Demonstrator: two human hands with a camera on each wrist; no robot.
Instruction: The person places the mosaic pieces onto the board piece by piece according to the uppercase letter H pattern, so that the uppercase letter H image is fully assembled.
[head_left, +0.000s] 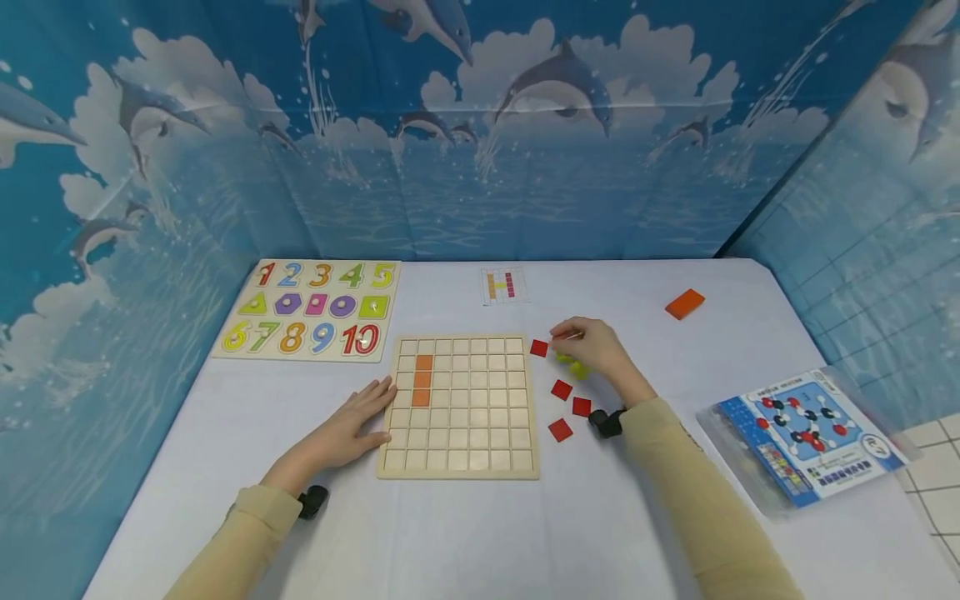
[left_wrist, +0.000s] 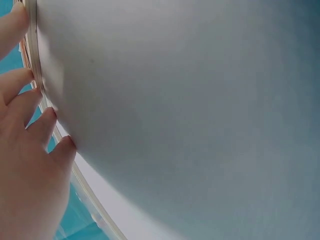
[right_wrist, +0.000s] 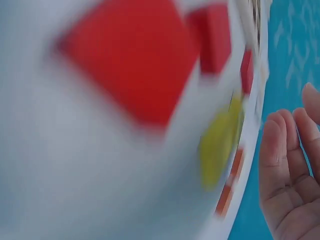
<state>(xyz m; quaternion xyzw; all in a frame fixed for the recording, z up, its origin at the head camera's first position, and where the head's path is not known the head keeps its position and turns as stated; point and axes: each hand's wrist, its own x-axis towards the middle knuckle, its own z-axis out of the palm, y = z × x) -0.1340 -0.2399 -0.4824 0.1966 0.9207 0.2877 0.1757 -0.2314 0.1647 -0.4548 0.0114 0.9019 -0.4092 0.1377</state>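
A wooden grid board [head_left: 480, 442] lies mid-table with three orange square tiles [head_left: 423, 379] in one column at its upper left. My left hand [head_left: 352, 425] rests against the board's left edge, fingers extended; in the left wrist view its fingertips touch the rim. Over a few yellow-green tiles [head_left: 578, 371], right of the board, hovers my right hand [head_left: 596, 346], its fingers loosely bent. The right wrist view shows no piece in that hand [right_wrist: 292, 175], though its thumb is partly cut off. Several red square tiles [head_left: 561, 389] lie around it.
Behind the board lies a small pattern card [head_left: 505, 285]. A number-and-shape puzzle board [head_left: 300, 312] is at the back left. An orange block [head_left: 685, 304] sits at the back right, and a bagged molecule-model kit [head_left: 813, 437] lies on the right.
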